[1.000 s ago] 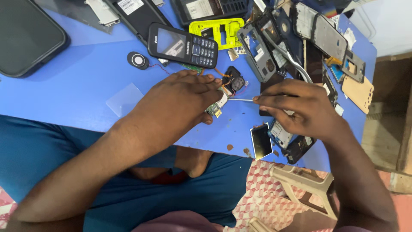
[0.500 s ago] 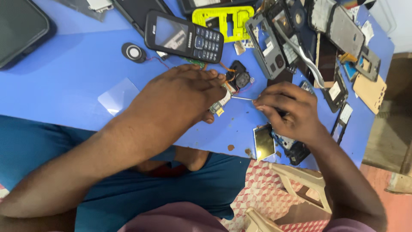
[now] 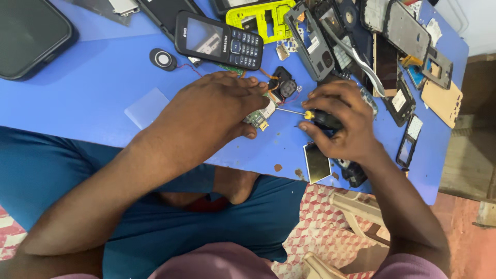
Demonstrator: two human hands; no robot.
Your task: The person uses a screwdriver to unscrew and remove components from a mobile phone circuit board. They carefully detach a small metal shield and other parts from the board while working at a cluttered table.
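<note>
While the left hand (image 3: 214,111) presses flat on a small green circuit board (image 3: 260,117), the right hand (image 3: 338,121) grips a black-handled, yellow-collared screwdriver (image 3: 310,114) — tip at the board, between both hands

- A blue surface (image 3: 93,98) fills the upper part of the view, evenly lit.
- Below its lower right edge, a red-and-white checked floor (image 3: 315,227).
- On that floor, a pale plastic chair (image 3: 361,212).
- Right of the surface, bare brown ground (image 3: 473,155).
</note>
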